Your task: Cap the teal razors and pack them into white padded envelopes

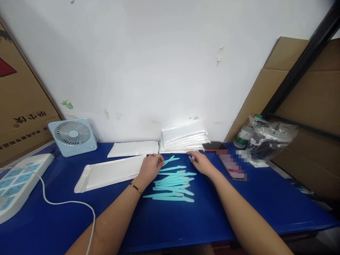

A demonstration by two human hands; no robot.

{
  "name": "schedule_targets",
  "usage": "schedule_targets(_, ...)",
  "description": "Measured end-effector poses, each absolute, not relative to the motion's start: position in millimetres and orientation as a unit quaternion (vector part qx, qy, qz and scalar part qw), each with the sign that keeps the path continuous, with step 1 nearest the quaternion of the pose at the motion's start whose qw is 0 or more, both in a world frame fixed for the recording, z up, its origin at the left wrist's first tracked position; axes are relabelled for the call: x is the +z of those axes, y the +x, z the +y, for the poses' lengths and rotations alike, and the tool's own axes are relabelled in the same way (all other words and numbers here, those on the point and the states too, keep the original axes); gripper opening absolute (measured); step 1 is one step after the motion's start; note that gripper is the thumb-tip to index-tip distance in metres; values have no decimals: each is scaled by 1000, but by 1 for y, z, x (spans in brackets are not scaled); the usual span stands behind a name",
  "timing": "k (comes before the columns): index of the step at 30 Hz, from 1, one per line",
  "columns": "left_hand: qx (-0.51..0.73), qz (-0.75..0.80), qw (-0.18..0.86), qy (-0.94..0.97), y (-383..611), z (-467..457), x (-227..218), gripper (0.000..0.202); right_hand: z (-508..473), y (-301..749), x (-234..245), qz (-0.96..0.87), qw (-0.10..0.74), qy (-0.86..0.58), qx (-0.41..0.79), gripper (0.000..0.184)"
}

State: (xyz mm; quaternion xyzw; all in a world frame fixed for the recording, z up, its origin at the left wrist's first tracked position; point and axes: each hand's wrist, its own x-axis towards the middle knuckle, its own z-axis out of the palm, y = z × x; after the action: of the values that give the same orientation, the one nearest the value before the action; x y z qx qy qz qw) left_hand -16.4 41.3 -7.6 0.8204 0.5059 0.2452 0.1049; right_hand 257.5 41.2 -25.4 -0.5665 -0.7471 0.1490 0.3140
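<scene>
Several teal eyebrow razors (170, 188) lie in a loose pile on the blue table, mostly pointing left to right. At the far end of the pile, the curled fingers of my left hand (152, 165) close on the handle end of an eyebrow razor (169, 161), which crosses another one. A ring and a dark bracelet are on that hand and wrist. To the right of the pile, my right hand (199, 162) rests low over the table with its thumb and index finger apart. Its fingertips are near the front edge of a stack of white packets (183, 137).
Two more white packets (114, 173) lie left of the razors. A light-blue fan (73, 136) and a power strip (23, 184) with a white cable (66, 202) are at left. On the right are phones (231, 164), a bottle (243, 137) and a bagged item (269, 141).
</scene>
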Motion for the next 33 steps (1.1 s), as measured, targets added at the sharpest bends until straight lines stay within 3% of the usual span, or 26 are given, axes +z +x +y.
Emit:
schedule_targets(4, 267, 492, 136, 817, -17, 40, -7, 13, 35, 251, -16, -652, 416, -528, 351, 21)
schedule_targets(8, 274, 484, 158, 816, -17, 40, -8, 13, 27, 243, -7, -562, 484, -473, 475, 29)
schedule_targets(16, 289, 476, 169, 813, -17, 41, -10, 13, 25, 239, -11, -561, 486, -448, 498, 14)
schedule_targets(24, 285, 476, 178, 813, -17, 41, -10, 13, 24, 234, -10, -514, 505, -437, 539, 25)
schedule_targets(33, 279, 489, 221, 796, -16, 41, -9, 15, 24, 230, -11, -608, 494, -428, 451, 27)
